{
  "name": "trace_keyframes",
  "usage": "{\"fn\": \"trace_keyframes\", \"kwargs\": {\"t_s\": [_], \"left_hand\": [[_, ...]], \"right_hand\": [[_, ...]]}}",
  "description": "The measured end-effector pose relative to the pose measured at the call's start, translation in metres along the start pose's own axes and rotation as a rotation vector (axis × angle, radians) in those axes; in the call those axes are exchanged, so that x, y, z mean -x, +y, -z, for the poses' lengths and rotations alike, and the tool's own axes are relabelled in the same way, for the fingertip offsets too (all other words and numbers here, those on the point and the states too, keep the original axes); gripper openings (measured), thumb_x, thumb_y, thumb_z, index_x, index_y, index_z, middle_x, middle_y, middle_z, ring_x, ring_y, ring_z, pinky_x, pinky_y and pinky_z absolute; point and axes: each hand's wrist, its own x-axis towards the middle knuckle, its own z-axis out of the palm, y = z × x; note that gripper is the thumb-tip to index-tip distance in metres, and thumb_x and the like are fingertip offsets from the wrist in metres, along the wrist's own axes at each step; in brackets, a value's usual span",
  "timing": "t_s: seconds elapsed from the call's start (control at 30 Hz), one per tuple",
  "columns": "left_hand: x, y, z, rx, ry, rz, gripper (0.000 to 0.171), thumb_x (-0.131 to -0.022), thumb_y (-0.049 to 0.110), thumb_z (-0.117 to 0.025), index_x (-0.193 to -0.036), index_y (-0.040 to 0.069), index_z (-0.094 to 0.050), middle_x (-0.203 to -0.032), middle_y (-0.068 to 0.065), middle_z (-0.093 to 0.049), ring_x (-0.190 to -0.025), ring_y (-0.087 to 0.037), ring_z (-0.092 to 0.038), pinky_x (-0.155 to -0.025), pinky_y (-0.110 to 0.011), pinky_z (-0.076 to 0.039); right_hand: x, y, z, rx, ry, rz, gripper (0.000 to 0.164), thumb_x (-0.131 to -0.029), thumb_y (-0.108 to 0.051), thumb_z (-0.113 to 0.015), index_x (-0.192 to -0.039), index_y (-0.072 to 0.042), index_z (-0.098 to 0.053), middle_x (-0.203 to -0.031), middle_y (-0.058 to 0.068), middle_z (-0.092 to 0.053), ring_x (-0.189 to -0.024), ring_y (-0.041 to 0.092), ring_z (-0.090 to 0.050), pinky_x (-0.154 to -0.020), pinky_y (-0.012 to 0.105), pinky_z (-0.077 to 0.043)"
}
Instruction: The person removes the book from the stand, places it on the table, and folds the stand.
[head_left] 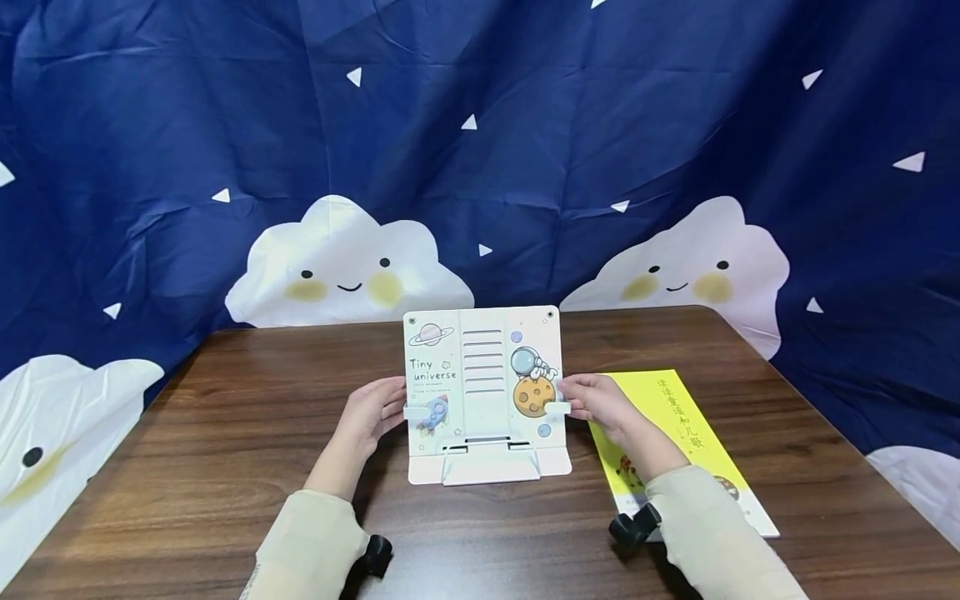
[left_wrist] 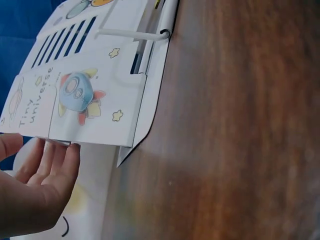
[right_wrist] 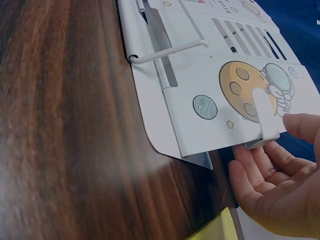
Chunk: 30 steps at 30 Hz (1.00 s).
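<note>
A white metal book stand (head_left: 483, 358) printed with "Tiny universe", a rocket and an astronaut stands propped up on the table, its slotted panel leaning back. At its left edge, my left hand (head_left: 375, 410) holds the panel, with curled fingers reaching behind it in the left wrist view. On the opposite edge my right hand (head_left: 600, 402) holds the panel near a white side clip (right_wrist: 265, 115). The thumb lies by the edge and the other fingers curl behind. A wire page holder (head_left: 491, 467) sticks out at the stand's base. Fingertips behind the panel are partly hidden.
A yellow book (head_left: 682, 425) lies flat on the brown wooden table (head_left: 225, 467), partly under the right forearm. Behind the table hangs a dark blue curtain (head_left: 465, 167) with smiling clouds. Each wrist wears a black strap device (head_left: 633, 525).
</note>
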Motion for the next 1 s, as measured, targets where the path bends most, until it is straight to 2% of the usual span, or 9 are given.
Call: {"fn": "trace_keyframes", "kwargs": {"t_s": [0.13,0.27,0.63,1.0], "left_hand": [[-0.002,-0.004,-0.003,-0.044,-0.046,0.019,0.037,-0.088,0.02,-0.047,-0.114,-0.007,-0.048,-0.094,-0.012,-0.058,-0.078,-0.016,-0.056,-0.071,-0.03,-0.046],[-0.004,-0.008,-0.005,-0.062,-0.06,0.026,0.037,-0.089,0.022,-0.047,-0.112,-0.007,-0.05,-0.095,-0.012,-0.058,-0.08,-0.017,-0.057,-0.076,-0.033,-0.046],[-0.007,-0.011,-0.006,-0.028,-0.037,0.014,0.036,-0.088,0.018,-0.051,-0.11,-0.01,-0.051,-0.084,-0.008,-0.06,-0.075,-0.016,-0.057,-0.068,-0.03,-0.047],[-0.006,-0.011,-0.006,-0.042,-0.026,0.004,0.035,-0.087,0.017,-0.052,-0.107,-0.011,-0.053,-0.079,-0.008,-0.061,-0.069,-0.015,-0.058,-0.065,-0.028,-0.049]], "right_hand": [[-0.001,0.002,-0.002,-0.024,-0.005,-0.004,0.036,-0.086,-0.017,-0.053,-0.106,0.012,-0.049,-0.079,0.005,-0.057,-0.066,0.011,-0.052,-0.072,0.029,-0.047],[-0.001,0.004,-0.004,-0.039,-0.005,0.008,0.034,-0.086,-0.017,-0.053,-0.103,0.013,-0.051,-0.079,0.005,-0.056,-0.063,0.01,-0.049,-0.073,0.031,-0.047],[-0.003,0.007,-0.004,-0.066,0.017,0.025,0.032,-0.085,-0.015,-0.055,-0.101,0.014,-0.054,-0.076,0.004,-0.057,-0.064,0.012,-0.052,-0.072,0.033,-0.048],[-0.008,0.008,-0.003,-0.065,0.019,0.018,0.037,-0.084,-0.016,-0.057,-0.103,0.014,-0.053,-0.077,0.005,-0.059,-0.066,0.013,-0.055,-0.068,0.031,-0.049]]}}
